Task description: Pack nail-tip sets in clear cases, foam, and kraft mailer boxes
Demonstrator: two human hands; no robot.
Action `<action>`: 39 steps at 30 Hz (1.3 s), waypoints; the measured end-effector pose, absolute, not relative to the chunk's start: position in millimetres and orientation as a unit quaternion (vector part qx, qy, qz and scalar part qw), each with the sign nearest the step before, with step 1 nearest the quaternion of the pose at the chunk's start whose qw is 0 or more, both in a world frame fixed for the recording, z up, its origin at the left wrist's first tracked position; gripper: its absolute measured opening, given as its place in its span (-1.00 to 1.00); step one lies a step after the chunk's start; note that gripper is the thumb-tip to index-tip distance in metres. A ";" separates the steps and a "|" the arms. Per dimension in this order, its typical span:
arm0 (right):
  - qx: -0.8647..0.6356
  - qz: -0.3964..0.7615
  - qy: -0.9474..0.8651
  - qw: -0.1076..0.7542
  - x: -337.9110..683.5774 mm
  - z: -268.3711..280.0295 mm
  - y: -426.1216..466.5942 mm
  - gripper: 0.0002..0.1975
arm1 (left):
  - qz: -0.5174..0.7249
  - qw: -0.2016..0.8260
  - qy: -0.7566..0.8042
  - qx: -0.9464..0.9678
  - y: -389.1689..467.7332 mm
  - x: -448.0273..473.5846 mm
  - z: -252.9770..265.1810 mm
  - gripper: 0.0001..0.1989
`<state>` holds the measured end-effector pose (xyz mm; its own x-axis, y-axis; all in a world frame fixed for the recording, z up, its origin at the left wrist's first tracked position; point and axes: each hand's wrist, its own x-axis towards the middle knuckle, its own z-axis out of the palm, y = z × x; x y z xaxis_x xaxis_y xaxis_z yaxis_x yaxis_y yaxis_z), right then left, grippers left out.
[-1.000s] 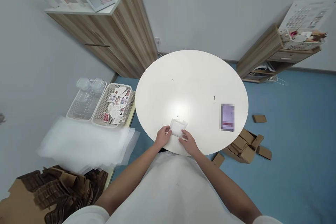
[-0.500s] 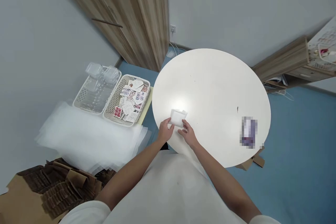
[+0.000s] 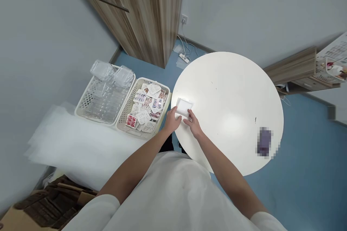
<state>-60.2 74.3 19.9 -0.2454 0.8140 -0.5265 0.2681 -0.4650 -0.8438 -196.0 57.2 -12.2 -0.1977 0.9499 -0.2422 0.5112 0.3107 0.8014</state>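
A small flat, whitish see-through packet (image 3: pixel 184 107) is held over the left front part of the round white table (image 3: pixel 230 86). My left hand (image 3: pixel 172 120) grips its left side, thumb and fingers closed on the edge. On the opposite side my right hand (image 3: pixel 193 124) pinches the near right corner between thumb and fingers. What the packet contains is too pale to make out.
Left of the table stand a white basket (image 3: pixel 121 129) of printed cards with coloured pieces and another basket (image 3: pixel 87 98) of clear plastic cases. Translucent sheets (image 3: pixel 81 140) lie in front, above folded cardboard (image 3: pixel 40 205). A blurred-out object (image 3: pixel 264 141) sits at the table's right.
The camera view has turned, so the table appears farther right and the baskets larger. Both hands still hold the packet, which now looks flatter and squarer.
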 end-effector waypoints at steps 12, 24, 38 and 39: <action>-0.571 0.628 -0.468 0.245 -57.9 14.5 70.9 -0.34 | 0.338 0.358 0.697 0.521 47.5 -189.9 -15.9 -0.40; -0.516 0.703 -0.438 0.221 8.7 31.2 15.1 -0.41 | 0.337 0.405 0.728 0.439 -17.8 -150.7 4.6 -0.53; -0.385 0.754 -0.523 0.096 -9.2 49.2 -52.6 -0.63 | 0.426 0.426 0.718 0.348 -128.8 -125.8 48.1 -0.66; -0.375 0.751 -0.536 0.091 -17.7 51.8 -56.6 -0.64 | 0.431 0.409 0.728 0.340 -136.9 -132.1 53.9 -0.66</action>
<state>-17.7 -56.6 51.8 -0.7022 0.5394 -0.4648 0.2650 -0.4080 -0.8737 -132.1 -136.9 53.9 -0.4334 0.8489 -0.3026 0.1427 0.3961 0.9071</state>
